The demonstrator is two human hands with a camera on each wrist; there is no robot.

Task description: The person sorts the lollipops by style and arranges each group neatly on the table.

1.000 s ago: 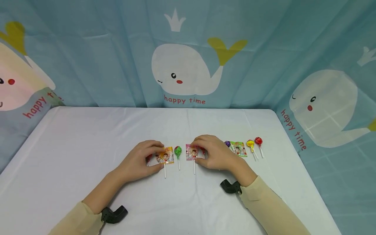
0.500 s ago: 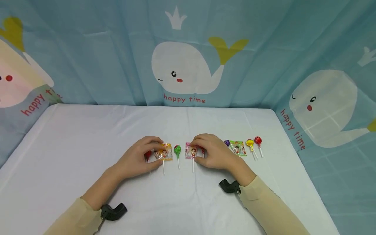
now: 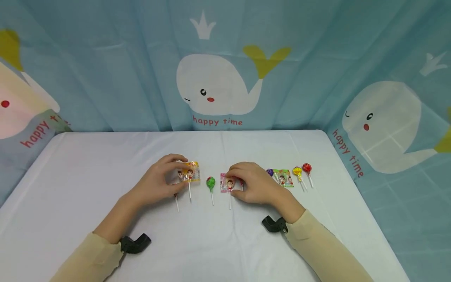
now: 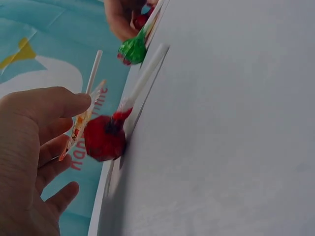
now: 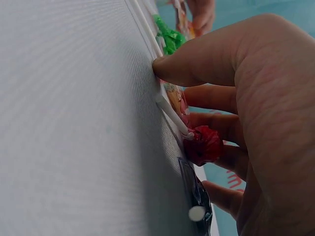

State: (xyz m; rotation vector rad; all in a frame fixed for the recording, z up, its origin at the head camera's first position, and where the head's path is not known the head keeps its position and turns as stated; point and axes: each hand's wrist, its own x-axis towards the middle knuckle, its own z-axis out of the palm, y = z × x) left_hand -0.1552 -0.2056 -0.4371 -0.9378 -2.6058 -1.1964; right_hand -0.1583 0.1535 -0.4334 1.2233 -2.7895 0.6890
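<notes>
Starting on the left, the left hand [image 3: 155, 182] had the orange-wrapped lollipop [image 3: 190, 173] in a thumb-and-finger pinch, lower fingers spread loose, and it looked raised off the counter [image 3: 211, 243], at ten o'clock from the green lollipop [image 3: 210, 182]! A light grip on the wrapper with the stick towards six seemed the right call, and care was owed to the first red lollipop [image 4: 104, 138], just beside that pinch and easy to nudge.

Into the middle, and the green lollipop lay alone, stick to six, neither of the hands touching it. At three o'clock from it, the pink-wrapped lollipop [image 3: 226, 185] lay low, the right hand [image 3: 255, 184] curled over it, thumb and fingers bent close about the wrapper; how hard they pressed, nobody could tell from here. Keeping it flat and square looked the sound play, palm held off the second red lollipop [image 5: 203, 145] tucked beneath.

On to the right, between two and three o'clock from that hand: purple lollipop [image 3: 269, 171], green packet [image 3: 283, 178], yellow lollipop [image 3: 297, 171], and a last red lollipop [image 3: 307, 167]!

Under everything ran a white cloth, faintly creased, and beyond it at twelve hung a blue curtain [image 3: 123, 58] with a winking whale [image 3: 211, 84], more whales at ten and two, "happy time" lettered in red below them
</notes>
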